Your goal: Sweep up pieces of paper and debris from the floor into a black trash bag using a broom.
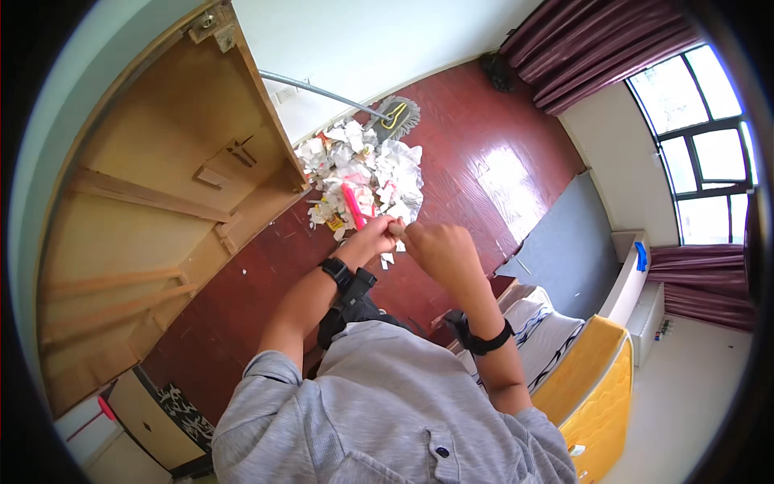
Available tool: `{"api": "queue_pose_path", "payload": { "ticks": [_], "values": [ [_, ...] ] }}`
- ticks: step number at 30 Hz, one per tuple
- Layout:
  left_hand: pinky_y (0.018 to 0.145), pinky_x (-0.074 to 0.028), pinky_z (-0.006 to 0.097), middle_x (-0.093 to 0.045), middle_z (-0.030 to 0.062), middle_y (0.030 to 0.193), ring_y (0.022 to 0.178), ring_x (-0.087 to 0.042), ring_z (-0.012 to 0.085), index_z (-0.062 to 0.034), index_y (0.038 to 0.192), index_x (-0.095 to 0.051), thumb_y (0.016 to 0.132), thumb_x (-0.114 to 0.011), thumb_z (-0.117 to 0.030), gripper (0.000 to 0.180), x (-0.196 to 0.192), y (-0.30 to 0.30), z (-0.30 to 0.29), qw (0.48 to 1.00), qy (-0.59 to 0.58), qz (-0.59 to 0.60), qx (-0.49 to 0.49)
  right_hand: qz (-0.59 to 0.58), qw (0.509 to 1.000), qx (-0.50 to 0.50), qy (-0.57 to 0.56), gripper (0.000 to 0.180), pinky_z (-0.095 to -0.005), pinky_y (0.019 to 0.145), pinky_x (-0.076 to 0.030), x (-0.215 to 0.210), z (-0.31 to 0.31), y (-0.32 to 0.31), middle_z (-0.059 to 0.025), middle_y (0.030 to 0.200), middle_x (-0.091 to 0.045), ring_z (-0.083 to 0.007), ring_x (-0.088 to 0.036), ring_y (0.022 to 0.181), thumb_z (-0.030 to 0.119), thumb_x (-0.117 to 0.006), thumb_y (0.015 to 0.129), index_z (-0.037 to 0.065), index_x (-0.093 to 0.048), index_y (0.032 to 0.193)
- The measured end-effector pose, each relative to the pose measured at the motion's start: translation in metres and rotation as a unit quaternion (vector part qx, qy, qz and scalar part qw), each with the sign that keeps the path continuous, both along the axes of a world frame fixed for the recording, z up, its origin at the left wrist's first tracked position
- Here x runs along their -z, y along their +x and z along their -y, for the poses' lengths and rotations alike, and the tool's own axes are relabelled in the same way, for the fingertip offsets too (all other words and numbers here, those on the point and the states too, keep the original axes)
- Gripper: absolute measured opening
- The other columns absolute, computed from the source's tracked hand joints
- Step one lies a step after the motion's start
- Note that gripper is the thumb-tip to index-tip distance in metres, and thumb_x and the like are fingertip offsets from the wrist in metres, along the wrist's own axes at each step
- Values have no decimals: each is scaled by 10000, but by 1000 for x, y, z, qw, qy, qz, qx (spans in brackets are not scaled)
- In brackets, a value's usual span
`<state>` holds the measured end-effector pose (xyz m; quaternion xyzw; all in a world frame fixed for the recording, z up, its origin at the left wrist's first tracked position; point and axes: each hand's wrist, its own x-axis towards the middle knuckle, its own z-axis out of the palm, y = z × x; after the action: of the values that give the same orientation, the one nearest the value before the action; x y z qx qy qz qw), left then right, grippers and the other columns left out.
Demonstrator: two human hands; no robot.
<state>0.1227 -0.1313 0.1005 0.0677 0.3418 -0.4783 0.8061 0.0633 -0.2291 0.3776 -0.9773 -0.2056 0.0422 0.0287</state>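
Both my hands meet in front of my body, above the dark red floor. My left hand [375, 239] is closed, its fingers pointing toward the right one. My right hand [443, 252] makes a fist close beside it. Whatever they grip is mostly hidden; a small pale bit between them could be a finger or a rod end. Just beyond the left hand shows a bright pink, long narrow thing [352, 206]; whether it joins what I hold is unclear. Under and past it lies a heap of torn paper and plastic scraps [399, 173].
A grey mop [397, 118] with a metal pole rests against the heap's far side. At left stands a large wooden furniture panel [153, 137]. On the right are a yellow mattress [592, 387], a striped cloth [532, 331] and a grey board [568, 250].
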Motion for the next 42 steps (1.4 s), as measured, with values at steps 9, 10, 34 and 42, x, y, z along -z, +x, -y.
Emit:
{"api": "queue_pose_path", "payload": {
  "ticks": [9,10,34,42],
  "values": [
    [602,-517,239,-521,113,826,694,-558,168,44,926,-436,821,-433,1,113,-29,90,18,992,72,-105,7,27,995,69,68,162,-361,456,-435,0,5,56,-56,628,-561,-246,-567,507,215,-587,810,113,-597,934],
    [601,-518,238,-522,114,823,694,-559,167,43,924,-435,821,-433,-2,113,-38,92,31,990,83,-112,12,8,992,82,96,147,-357,463,-438,-9,9,55,-57,626,-564,-243,-571,512,214,-593,809,104,-605,905],
    [484,-378,224,-418,-38,577,489,-408,94,-138,711,-485,930,-406,-232,252,10,103,186,928,156,304,152,18,923,-9,383,184,-402,709,-434,90,185,118,-93,853,-526,-271,-517,848,206,-694,716,94,-596,825],
    [478,-318,234,-399,-35,580,505,-362,86,-136,657,-416,906,-430,-189,254,-48,139,110,979,21,59,193,-45,898,-81,430,191,-396,738,-450,81,127,148,-90,817,-548,-272,-541,821,242,-607,794,80,-518,842]
  ]
}}
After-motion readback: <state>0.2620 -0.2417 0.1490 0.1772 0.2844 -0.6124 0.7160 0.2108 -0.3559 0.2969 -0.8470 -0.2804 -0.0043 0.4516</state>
